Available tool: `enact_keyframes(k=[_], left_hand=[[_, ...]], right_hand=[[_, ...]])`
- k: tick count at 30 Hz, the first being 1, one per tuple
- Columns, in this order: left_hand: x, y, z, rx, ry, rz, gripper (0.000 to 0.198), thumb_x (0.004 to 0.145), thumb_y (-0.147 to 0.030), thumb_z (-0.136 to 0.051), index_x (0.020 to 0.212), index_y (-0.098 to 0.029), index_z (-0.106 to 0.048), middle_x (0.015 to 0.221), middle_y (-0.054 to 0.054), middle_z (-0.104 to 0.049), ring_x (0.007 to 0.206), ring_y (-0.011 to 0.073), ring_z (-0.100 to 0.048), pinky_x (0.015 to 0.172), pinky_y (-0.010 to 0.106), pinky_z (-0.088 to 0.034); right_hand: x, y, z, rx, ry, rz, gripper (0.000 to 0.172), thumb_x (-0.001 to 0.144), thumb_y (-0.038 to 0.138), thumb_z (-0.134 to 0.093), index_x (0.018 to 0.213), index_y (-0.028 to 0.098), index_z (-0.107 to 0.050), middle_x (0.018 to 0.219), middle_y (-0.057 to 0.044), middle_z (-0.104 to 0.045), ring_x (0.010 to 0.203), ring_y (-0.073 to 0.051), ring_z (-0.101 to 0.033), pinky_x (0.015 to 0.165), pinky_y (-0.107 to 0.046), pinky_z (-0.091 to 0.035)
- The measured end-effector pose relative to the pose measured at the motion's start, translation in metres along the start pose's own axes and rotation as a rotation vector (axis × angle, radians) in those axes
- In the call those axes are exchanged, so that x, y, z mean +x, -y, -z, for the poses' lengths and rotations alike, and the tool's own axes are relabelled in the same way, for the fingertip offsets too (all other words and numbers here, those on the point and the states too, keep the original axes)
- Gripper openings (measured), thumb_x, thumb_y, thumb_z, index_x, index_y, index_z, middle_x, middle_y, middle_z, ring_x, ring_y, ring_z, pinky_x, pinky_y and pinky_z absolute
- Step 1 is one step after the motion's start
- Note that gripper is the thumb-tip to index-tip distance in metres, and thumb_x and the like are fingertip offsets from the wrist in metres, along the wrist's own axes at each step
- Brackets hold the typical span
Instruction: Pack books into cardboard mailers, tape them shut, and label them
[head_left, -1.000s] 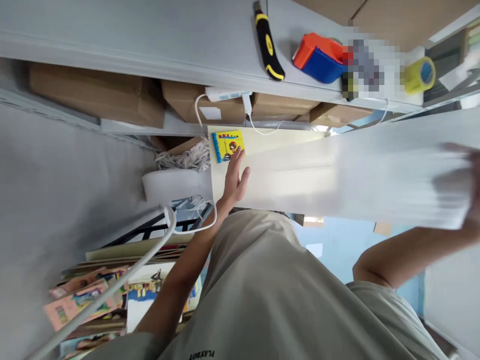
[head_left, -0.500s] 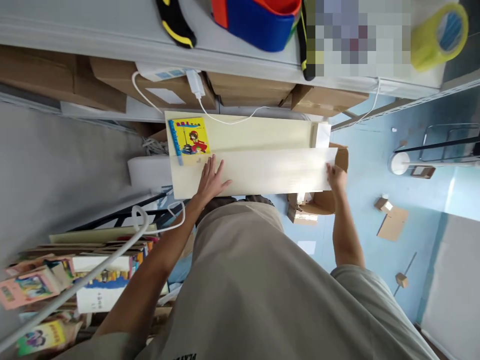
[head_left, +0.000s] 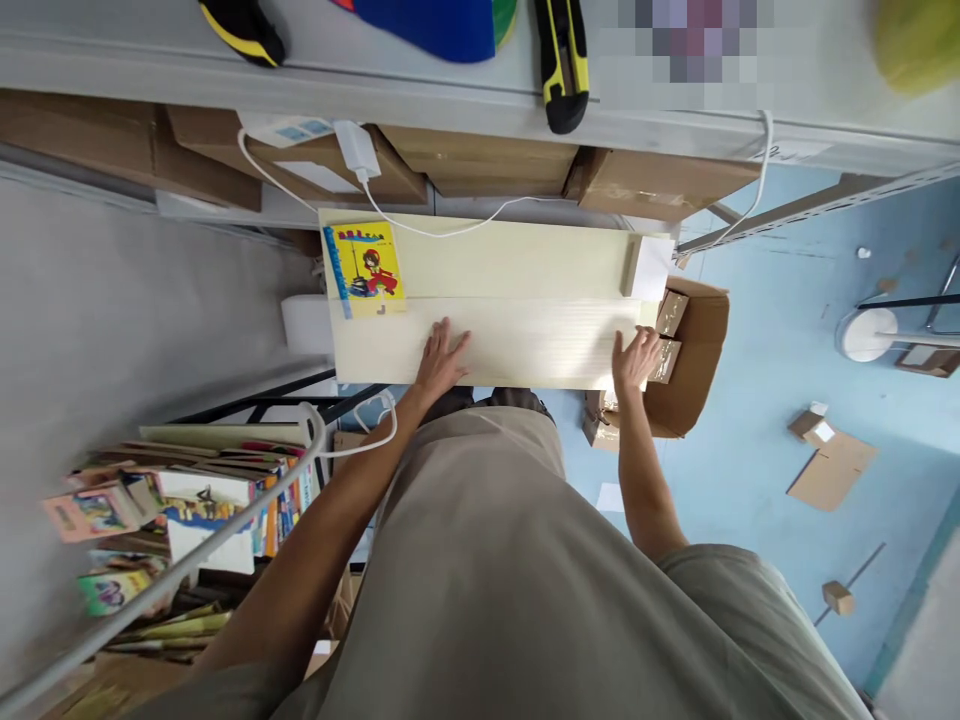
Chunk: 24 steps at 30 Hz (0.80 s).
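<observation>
A long pale cream sheet [head_left: 525, 290] lies flat on a low surface in front of me, its near half laid over the far half. My left hand [head_left: 441, 358] rests flat on the sheet near its middle, fingers spread. Flat on the sheet's right end lies my right hand [head_left: 636, 355], fingers also stretched out. A small yellow booklet [head_left: 365, 267] with a cartoon figure sits at the sheet's far left corner. A small white card [head_left: 651, 268] lies at the far right corner.
A grey shelf [head_left: 420, 85] above holds a yellow-black knife [head_left: 561, 60], a blue tape dispenser [head_left: 431, 20] and yellow tape. Cardboard boxes sit beneath it, with a white cable [head_left: 450, 215]. An open carton [head_left: 690, 350] stands right; stacked books [head_left: 187, 500] lie left.
My right hand brought the blurred raised end of the sheet down onto the surface and now lies flat on it. My left hand slid slightly towards me. The view tilted downward.
</observation>
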<state>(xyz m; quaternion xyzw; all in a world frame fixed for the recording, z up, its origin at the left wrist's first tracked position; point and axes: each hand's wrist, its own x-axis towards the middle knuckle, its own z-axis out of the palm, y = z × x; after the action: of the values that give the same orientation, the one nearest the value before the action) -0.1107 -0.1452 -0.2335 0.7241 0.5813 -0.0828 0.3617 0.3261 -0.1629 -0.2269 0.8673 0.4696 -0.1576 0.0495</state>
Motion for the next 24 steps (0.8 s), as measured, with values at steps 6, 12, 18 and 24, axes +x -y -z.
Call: enact_keyframes(k=[6, 12, 18, 24], left_hand=[[0.003, -0.003, -0.007, -0.011, -0.007, -0.014, 0.105, 0.084, -0.041, -0.098, 0.176, -0.022, -0.051, 0.194, 0.029, -0.012, 0.18, 0.0567, -0.011, 0.136, 0.083, -0.029], [0.013, 0.021, -0.004, -0.329, -0.142, -0.032, 0.06, 0.097, -0.032, -0.08, 0.156, -0.02, -0.072, 0.183, 0.022, -0.048, 0.174, 0.0422, -0.042, 0.137, 0.065, -0.045], [0.023, 0.119, 0.05, -0.591, -0.561, 0.266, 0.046, 0.104, -0.024, -0.052, 0.145, -0.016, -0.071, 0.151, 0.02, -0.076, 0.138, 0.0301, -0.075, 0.114, 0.047, -0.066], [0.054, 0.186, 0.107, -0.593, -0.567, 0.461, 0.047, 0.089, -0.016, -0.07, 0.136, -0.013, -0.073, 0.141, 0.021, -0.08, 0.131, 0.0352, -0.078, 0.117, 0.047, -0.062]], right_hand=[[-0.063, 0.078, -0.02, 0.113, 0.239, 0.326, 0.046, 0.114, 0.033, -0.051, 0.153, 0.016, -0.068, 0.16, -0.027, -0.06, 0.145, -0.04, -0.054, 0.118, -0.057, -0.052], [-0.081, 0.204, -0.011, 0.258, 0.279, 0.446, 0.048, 0.114, 0.027, -0.048, 0.155, 0.013, -0.069, 0.161, -0.027, -0.059, 0.151, -0.04, -0.054, 0.125, -0.057, -0.052], [-0.134, 0.376, -0.021, 0.077, 0.534, 0.902, 0.058, 0.112, 0.013, -0.038, 0.166, 0.012, -0.061, 0.187, -0.019, -0.042, 0.16, -0.039, -0.051, 0.128, -0.059, -0.054], [-0.166, 0.417, -0.044, -0.098, 0.608, 0.786, 0.072, 0.102, 0.0, -0.04, 0.174, 0.001, -0.044, 0.194, -0.024, -0.024, 0.177, -0.036, -0.03, 0.126, -0.058, -0.057]])
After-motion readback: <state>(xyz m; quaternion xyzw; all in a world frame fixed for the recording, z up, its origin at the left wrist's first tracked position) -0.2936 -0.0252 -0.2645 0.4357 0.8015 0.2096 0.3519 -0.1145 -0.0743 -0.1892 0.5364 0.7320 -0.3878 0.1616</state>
